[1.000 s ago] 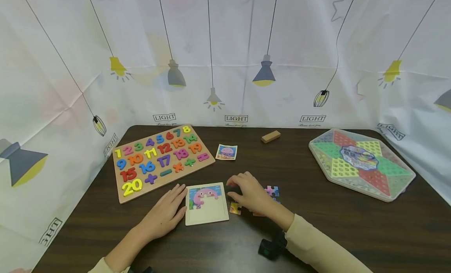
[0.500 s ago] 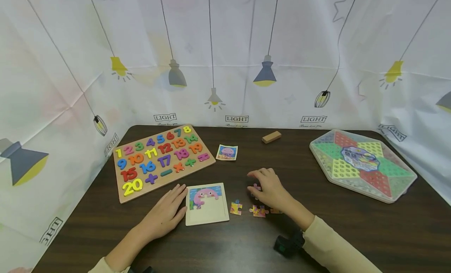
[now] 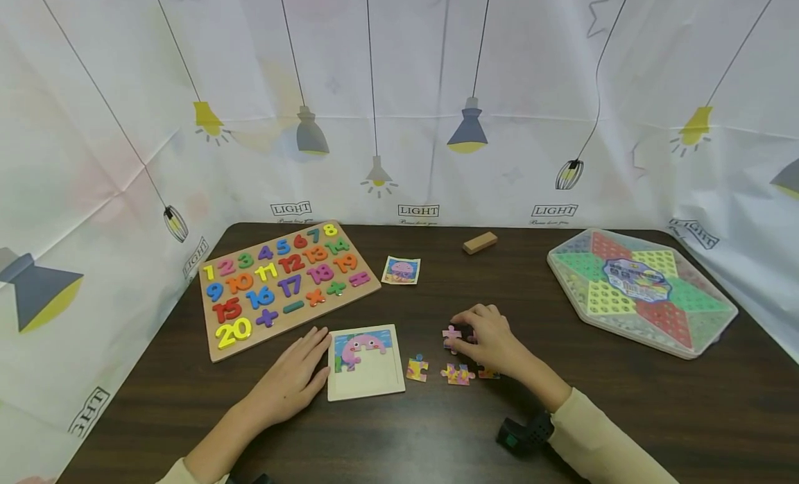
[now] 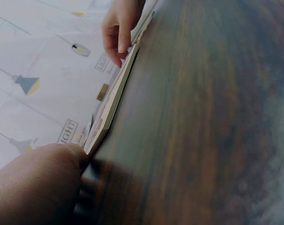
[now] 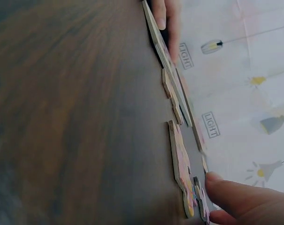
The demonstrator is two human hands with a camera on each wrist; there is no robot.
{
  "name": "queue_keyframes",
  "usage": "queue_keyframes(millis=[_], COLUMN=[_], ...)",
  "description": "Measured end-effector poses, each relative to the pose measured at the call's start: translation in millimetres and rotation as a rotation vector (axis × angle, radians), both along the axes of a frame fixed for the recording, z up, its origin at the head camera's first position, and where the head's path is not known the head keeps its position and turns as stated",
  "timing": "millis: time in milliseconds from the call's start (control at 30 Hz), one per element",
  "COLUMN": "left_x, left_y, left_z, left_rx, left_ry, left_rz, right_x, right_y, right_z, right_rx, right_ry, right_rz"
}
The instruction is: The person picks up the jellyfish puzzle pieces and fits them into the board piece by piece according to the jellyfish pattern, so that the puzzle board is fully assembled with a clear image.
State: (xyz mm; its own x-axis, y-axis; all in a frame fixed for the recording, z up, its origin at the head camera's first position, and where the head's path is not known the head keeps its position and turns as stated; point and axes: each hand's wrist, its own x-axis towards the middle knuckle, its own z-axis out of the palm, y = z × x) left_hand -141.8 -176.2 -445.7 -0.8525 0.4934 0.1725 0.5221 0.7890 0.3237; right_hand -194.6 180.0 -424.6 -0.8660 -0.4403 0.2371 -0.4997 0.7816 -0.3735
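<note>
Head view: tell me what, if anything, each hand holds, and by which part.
The right hand has thumb and forefinger at a small pink jigsaw piece, grip unclear. The left hand holds nothing, touching the left edge of the square pale wooden tray.

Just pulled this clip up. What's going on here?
A person is at a jigsaw. Their left hand rests against the left side of the wooden tray, which shows picture along the top and bare wood below. Their right hand is over loose pieces to the tray's right; whether it grips one is unclear.
</note>
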Motion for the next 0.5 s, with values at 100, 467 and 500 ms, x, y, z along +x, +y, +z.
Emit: queue_keyframes(millis=[100, 467, 500], left_x=[-0.3, -1.4, -1.2], left_y=[-0.1, -0.3, -0.3], left_z=[-0.2, 0.1, 0.2], left_rx=[-0.003, -0.014, -0.014], left_ry=[-0.002, -0.018, -0.019], left_rz=[-0.002, 0.006, 0.007], right_x=[-1.0, -4.0, -4.1], right_y=[0.5, 1.5, 1.5], right_z=[-2.7, -5.6, -5.5], right_rx=[-0.003, -0.027, -0.03], right_ry=[0.015, 0.0, -0.001], right_rz=[0.016, 0.018, 0.014])
